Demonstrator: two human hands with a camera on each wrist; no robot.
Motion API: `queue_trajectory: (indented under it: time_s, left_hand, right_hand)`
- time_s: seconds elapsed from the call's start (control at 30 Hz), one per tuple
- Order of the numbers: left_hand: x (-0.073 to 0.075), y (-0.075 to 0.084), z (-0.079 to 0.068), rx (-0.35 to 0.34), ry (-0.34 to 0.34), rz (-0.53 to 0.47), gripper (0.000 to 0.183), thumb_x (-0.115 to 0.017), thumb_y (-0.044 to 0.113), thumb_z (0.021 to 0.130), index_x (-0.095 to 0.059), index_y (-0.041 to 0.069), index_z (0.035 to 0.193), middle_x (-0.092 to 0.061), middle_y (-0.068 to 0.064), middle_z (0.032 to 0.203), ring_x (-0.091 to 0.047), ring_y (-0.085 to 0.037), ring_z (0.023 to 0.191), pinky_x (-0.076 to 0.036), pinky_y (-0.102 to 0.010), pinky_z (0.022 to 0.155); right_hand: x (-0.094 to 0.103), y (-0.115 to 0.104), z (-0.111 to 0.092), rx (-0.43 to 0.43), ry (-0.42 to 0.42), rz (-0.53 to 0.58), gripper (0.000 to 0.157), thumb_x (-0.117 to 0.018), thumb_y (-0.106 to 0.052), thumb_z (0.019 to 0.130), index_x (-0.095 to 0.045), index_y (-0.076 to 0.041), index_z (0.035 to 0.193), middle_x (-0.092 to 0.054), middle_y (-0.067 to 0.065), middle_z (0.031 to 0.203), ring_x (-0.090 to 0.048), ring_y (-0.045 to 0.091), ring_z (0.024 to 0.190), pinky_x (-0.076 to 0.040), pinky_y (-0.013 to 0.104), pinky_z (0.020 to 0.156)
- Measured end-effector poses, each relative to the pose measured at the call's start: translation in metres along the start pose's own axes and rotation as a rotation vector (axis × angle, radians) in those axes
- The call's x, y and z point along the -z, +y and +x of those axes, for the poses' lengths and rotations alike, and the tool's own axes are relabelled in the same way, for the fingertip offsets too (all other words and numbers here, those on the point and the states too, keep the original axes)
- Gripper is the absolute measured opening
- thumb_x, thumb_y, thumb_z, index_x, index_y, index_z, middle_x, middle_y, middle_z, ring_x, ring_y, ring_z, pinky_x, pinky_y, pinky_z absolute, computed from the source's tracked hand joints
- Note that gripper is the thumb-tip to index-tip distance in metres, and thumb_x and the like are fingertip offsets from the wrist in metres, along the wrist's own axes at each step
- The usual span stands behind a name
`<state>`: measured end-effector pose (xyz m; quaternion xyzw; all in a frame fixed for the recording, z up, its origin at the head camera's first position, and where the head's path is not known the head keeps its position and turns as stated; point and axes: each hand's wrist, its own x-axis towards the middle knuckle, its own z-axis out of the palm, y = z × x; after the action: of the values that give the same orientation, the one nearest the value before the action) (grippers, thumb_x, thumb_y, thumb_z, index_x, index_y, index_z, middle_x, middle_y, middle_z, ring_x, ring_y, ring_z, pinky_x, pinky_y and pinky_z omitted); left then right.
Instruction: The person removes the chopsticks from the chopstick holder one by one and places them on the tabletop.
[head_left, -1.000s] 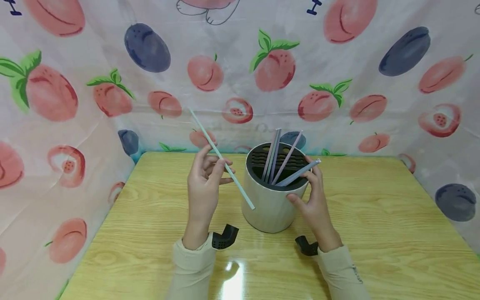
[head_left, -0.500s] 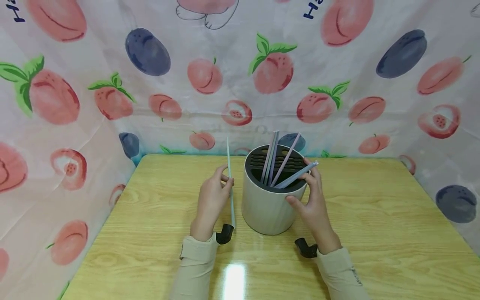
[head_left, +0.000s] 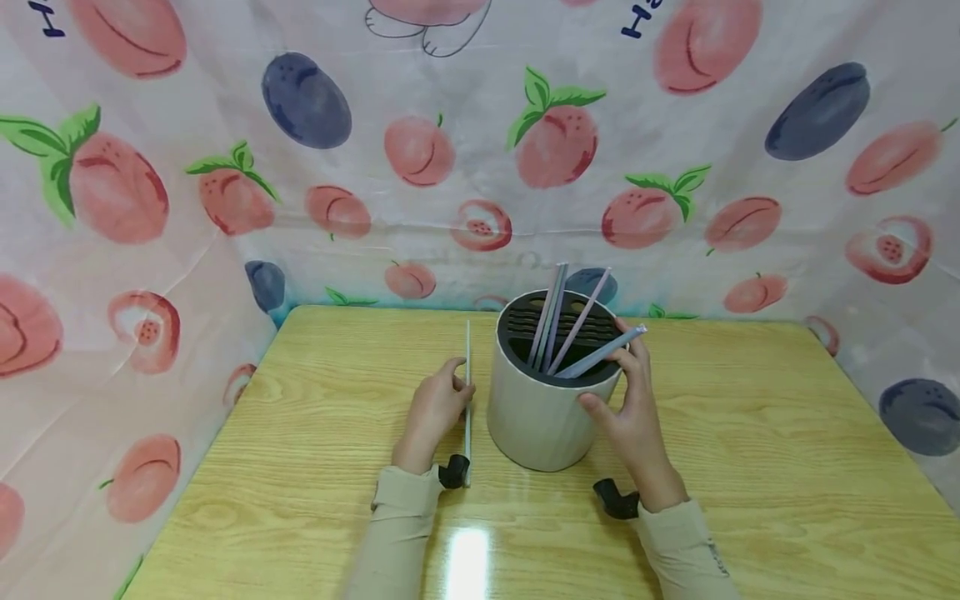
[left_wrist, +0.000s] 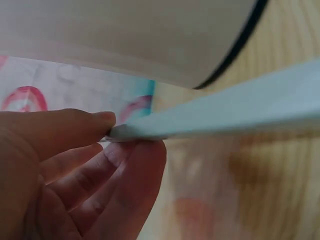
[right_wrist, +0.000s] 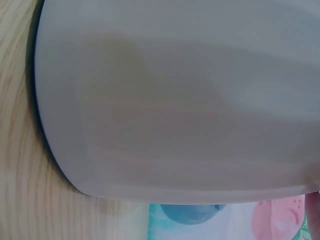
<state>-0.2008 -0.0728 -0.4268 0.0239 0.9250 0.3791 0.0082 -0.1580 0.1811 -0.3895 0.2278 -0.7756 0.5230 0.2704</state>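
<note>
My left hand pinches a long, thin, pale green straw-like stick between thumb and fingers, just left of the holder. In the head view the stick runs away from me, low over the table; up close in the left wrist view the stick is blurred. A white cylindrical knife holder with a black slotted top stands upright. My right hand grips its right side near the rim, thumb in front, fingers at the top edge. Several pink, grey-blue and purple sticks lean inside the holder's open section.
The wood-grain table carries the holder. Behind it hangs a fruit-print cloth, which also covers both sides. A black wrist mount sits by the left cuff, and another black mount by the right.
The left hand has lowered toward the table with its stick, which has turned from a diagonal to pointing straight away from me. The right hand stays on the holder.
</note>
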Motion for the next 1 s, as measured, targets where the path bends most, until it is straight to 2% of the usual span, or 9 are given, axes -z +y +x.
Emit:
queue_trajectory:
  time_s: [0.17,0.37,0.63,0.83,1.0]
  left_hand:
    - [-0.008,-0.006,0.001,-0.004,-0.020,0.020,0.048,-0.063,0.013,0.083,-0.045,0.009,0.128,-0.056,0.002,0.079,-0.051,-0.012,0.060,-0.043,-0.027,0.055]
    - [-0.014,-0.012,-0.002,-0.063,-0.015,0.167,0.042,-0.066,0.009,0.078,-0.055,0.007,0.119,-0.052,-0.006,0.091,-0.049,-0.017,0.071,-0.043,-0.031,0.064]
    - [-0.012,-0.010,-0.004,-0.049,-0.012,0.202,0.036,-0.066,0.015,0.080,-0.059,0.010,0.114,-0.049,-0.007,0.099,-0.049,-0.018,0.072,-0.043,-0.031,0.061]
    - [-0.007,-0.004,-0.001,-0.063,0.026,0.175,0.031,-0.059,0.024,0.085,-0.059,0.014,0.115,-0.053,-0.005,0.105,-0.053,-0.020,0.089,-0.045,-0.036,0.072]
    - [0.000,0.006,-0.001,-0.142,0.086,0.054,0.027,-0.054,0.027,0.089,-0.059,0.016,0.114,-0.056,-0.001,0.104,-0.054,-0.016,0.092,-0.045,-0.034,0.076]
  right_hand:
    - [0.000,0.000,-0.001,0.001,-0.004,0.013,0.060,-0.063,-0.048,0.077,-0.045,-0.005,0.115,-0.017,0.008,0.145,-0.008,0.026,0.134,-0.012,0.060,0.099]
    - [0.001,-0.003,0.000,-0.006,-0.009,0.019,0.059,-0.063,-0.047,0.077,-0.046,-0.005,0.116,-0.017,0.006,0.146,-0.008,0.030,0.133,-0.012,0.060,0.099]
    - [-0.003,-0.027,0.006,0.018,0.003,0.035,0.061,-0.061,-0.046,0.080,-0.043,0.003,0.113,-0.018,0.009,0.145,-0.008,0.026,0.134,-0.010,0.063,0.097]
    - [-0.002,-0.031,0.006,0.012,0.016,0.026,0.062,-0.061,-0.046,0.079,-0.043,0.003,0.112,-0.019,0.012,0.144,-0.009,0.029,0.133,-0.011,0.061,0.098]
    - [-0.002,-0.031,0.007,0.008,0.011,0.034,0.062,-0.061,-0.046,0.079,-0.043,0.003,0.113,-0.019,0.008,0.145,-0.009,0.027,0.133,-0.010,0.062,0.098]
